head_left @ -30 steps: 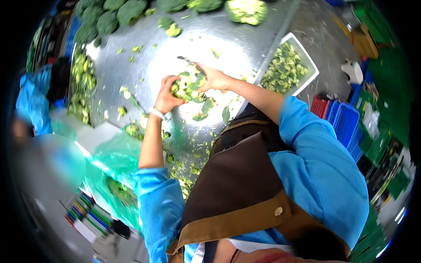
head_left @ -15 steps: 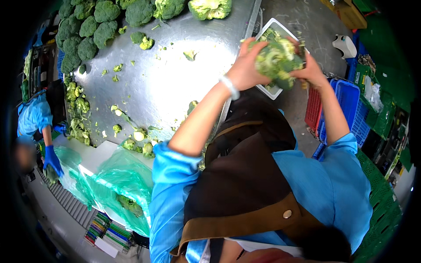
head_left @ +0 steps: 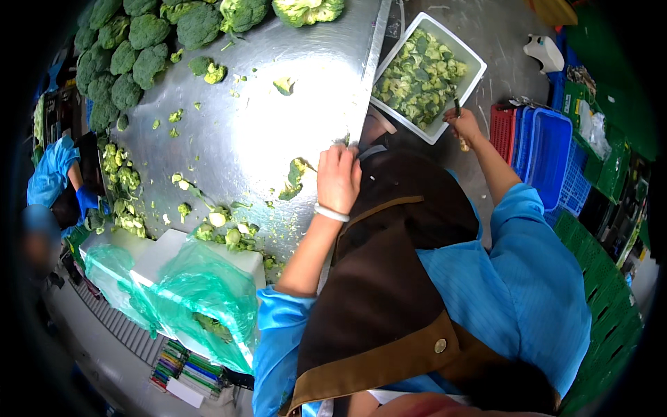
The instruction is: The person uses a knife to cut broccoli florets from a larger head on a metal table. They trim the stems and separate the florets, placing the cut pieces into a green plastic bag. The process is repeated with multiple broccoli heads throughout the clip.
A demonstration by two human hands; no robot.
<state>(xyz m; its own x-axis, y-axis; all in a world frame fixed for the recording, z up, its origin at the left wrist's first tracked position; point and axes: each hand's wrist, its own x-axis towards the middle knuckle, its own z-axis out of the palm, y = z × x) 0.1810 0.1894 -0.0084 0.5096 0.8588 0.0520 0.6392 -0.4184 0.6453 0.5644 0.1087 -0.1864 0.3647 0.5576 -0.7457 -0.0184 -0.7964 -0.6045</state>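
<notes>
My left hand [head_left: 338, 177] rests at the right edge of the metal table [head_left: 271, 115], its fingers curled together. What lies under those fingers, if anything, is hidden; small green scraps show just beyond them. Beside it on the metal lies a cut broccoli piece [head_left: 294, 178]. My right hand [head_left: 467, 128] is closed round a knife [head_left: 457, 108], the blade pointing away and the handle end showing below the fist. Just past that hand, a white tub [head_left: 474, 78] holds many cut broccoli florets [head_left: 420, 73].
Whole broccoli heads [head_left: 149, 66] are piled at the far left of the table. Broccoli trimmings [head_left: 226, 226] lie nearer. A green plastic bag [head_left: 201, 278] lines a white box. Blue baskets [head_left: 549, 156] stand right. A co-worker in blue gloves [head_left: 87, 200] is at far left.
The broccoli that was between my hands over the tub is gone from them. My left hand has come back to the table edge; my right hand has dropped slightly nearer with the knife.
</notes>
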